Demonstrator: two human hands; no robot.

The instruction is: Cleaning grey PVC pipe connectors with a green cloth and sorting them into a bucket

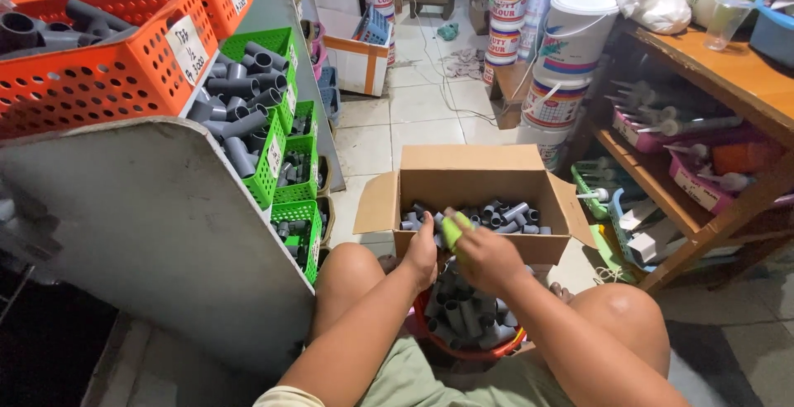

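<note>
Knees and forearms of a seated person fill the near edge, w/ a red basket [463, 349] of grey pipe fittings between the legs, directly below both hands. Right hand [488, 258] is closed around a small yellow-green cloth [453, 227], pressed vs. something the left hand [423, 254] cups; what the left holds is hidden, so can't tell. Hands touch each other, right slightly nearer the cloth. Just beyond the hands sits 1 open cardboard box [471, 177], part full of grey fittings [496, 215], its long axis running left-right. Left of the hands: 4 green baskets [285, 43] and 2 orange crates [124, 76] of fittings. Far right: wooden shelf [728, 68], approx. 5 paint buckets [571, 35].
</note>
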